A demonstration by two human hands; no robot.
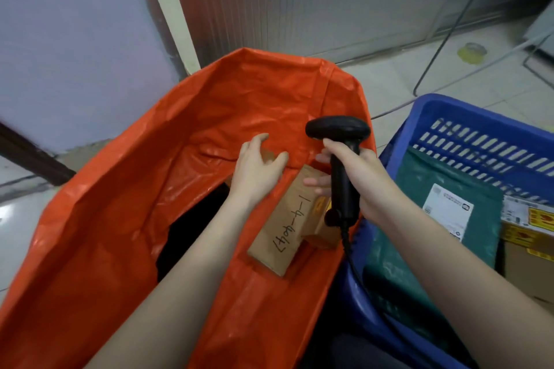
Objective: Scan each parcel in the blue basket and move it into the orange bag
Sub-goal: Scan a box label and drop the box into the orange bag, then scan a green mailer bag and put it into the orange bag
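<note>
The orange bag (144,188) lies open in front of me, its mouth spread wide. A brown cardboard parcel (284,227) with black handwriting rests inside it, leaning on the bag's right wall. My left hand (257,167) hovers over the parcel's far end with fingers spread and relaxed, holding nothing. My right hand (356,176) grips the handle of a black barcode scanner (341,158), whose head points away from me above the bag's right edge. The blue basket (467,125) stands to the right and holds a green mailer bag (434,218) with a white label and a cardboard box (527,245) with yellow stickers.
The scanner's black cable (359,275) trails down over the basket's near rim. A roll of tape (472,52) lies on the tiled floor at the far right. A grey wall and a metal shutter stand behind the bag.
</note>
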